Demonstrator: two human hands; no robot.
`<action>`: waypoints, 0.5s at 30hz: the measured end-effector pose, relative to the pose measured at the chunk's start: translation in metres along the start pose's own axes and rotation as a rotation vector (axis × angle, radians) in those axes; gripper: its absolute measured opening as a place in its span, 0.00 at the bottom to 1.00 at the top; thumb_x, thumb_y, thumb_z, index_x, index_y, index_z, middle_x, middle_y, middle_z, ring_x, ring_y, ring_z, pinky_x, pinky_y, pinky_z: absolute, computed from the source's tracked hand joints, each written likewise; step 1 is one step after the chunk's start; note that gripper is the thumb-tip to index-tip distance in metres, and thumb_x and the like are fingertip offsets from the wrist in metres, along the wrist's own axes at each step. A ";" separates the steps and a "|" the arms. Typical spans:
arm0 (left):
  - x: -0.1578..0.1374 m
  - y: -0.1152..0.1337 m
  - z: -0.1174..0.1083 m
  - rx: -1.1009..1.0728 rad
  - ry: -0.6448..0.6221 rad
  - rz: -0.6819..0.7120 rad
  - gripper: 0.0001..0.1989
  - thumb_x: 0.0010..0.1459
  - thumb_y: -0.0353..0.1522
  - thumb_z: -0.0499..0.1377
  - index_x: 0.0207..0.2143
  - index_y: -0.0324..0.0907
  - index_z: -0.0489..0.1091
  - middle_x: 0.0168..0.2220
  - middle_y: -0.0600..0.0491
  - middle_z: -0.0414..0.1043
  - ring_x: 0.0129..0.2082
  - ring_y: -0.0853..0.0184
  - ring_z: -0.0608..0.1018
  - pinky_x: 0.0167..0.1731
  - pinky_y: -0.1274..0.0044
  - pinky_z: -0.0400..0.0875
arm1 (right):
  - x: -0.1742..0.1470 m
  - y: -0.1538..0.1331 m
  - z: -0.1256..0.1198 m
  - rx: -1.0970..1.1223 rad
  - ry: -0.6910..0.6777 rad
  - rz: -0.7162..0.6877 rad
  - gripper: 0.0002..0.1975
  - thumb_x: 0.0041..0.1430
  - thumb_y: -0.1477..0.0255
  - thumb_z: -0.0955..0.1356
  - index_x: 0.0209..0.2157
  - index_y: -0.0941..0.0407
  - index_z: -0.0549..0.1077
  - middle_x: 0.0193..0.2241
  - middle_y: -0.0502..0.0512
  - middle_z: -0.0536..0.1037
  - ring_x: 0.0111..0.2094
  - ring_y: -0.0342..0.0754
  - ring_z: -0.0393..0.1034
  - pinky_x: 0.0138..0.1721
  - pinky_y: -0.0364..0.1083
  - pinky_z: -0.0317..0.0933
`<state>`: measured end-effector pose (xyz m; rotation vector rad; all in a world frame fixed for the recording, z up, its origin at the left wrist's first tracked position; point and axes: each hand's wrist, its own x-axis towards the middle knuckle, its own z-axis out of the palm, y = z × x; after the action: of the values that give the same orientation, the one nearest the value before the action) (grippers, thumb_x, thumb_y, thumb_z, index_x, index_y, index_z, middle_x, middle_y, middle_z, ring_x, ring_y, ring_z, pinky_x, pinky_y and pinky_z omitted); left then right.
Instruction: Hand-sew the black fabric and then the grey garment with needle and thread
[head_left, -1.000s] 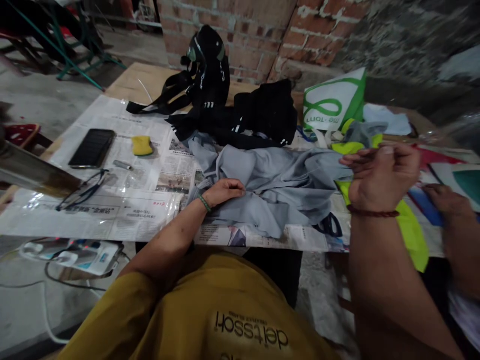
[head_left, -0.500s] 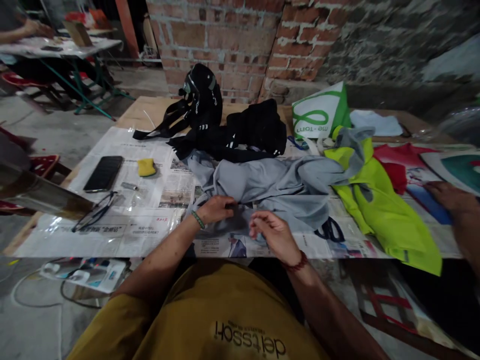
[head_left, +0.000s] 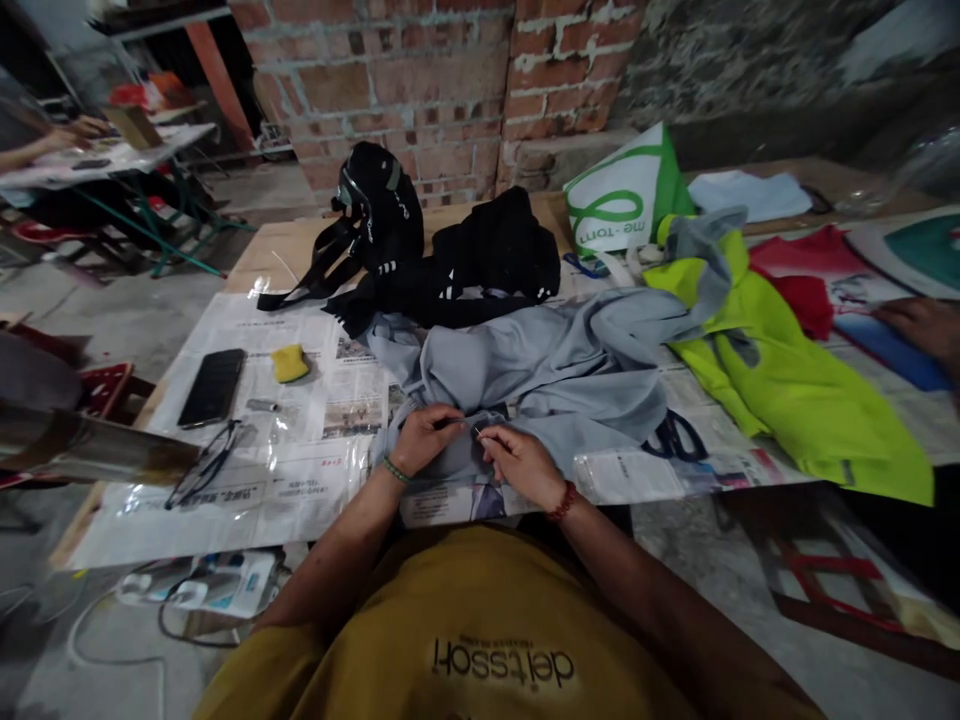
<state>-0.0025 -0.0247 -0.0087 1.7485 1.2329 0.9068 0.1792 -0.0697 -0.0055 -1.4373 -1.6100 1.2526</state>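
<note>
Grey fabric point(head_left: 517, 350) lies crumpled across the newspaper before me. My left hand point(head_left: 424, 440), a green bead bracelet at its wrist, pinches the fabric's near part between thumb and fingers. Close beside it, my right hand point(head_left: 521, 462) has thumb and forefinger pressed together. A thin, shiny sliver that looks like a needle point(head_left: 478, 432) sticks out from that pinch toward the left hand. Any thread is too fine to make out. Dark-handled scissors point(head_left: 677, 437) rest at the fabric's right, their blades hidden beneath it.
Left on the newspaper point(head_left: 277, 500) are a phone point(head_left: 213, 387), a yellow sponge point(head_left: 289, 363) and glasses point(head_left: 204, 465). Black bags and cloth point(head_left: 495, 245) sit behind. A neon-yellow garment point(head_left: 810, 385) hangs over the edge at right, near another person's hand point(head_left: 919, 325).
My right hand has come closer to the left, its fingers now closed in a pinch with the needle showing. The camera view has shifted slightly.
</note>
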 end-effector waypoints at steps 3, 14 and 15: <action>-0.001 0.004 -0.001 0.025 0.005 0.076 0.06 0.51 0.32 0.60 0.31 0.39 0.75 0.29 0.53 0.75 0.31 0.70 0.75 0.36 0.78 0.69 | 0.002 0.001 0.001 0.012 0.015 0.001 0.12 0.59 0.66 0.60 0.36 0.55 0.72 0.20 0.45 0.70 0.14 0.37 0.59 0.18 0.38 0.55; -0.001 0.004 -0.001 0.058 0.019 0.106 0.05 0.52 0.32 0.60 0.30 0.40 0.75 0.29 0.53 0.76 0.30 0.70 0.75 0.36 0.78 0.70 | 0.004 -0.004 0.001 -0.034 0.022 -0.014 0.10 0.59 0.68 0.61 0.33 0.54 0.72 0.19 0.46 0.70 0.16 0.39 0.60 0.18 0.38 0.54; -0.001 0.005 -0.001 0.057 0.022 0.118 0.06 0.52 0.32 0.60 0.30 0.40 0.75 0.28 0.53 0.76 0.31 0.70 0.75 0.36 0.78 0.70 | 0.004 -0.005 0.001 -0.027 0.015 0.005 0.10 0.59 0.68 0.61 0.33 0.53 0.72 0.19 0.45 0.70 0.16 0.39 0.59 0.18 0.38 0.54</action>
<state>-0.0017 -0.0269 -0.0045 1.8777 1.1900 0.9697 0.1758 -0.0660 -0.0017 -1.4647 -1.6201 1.2245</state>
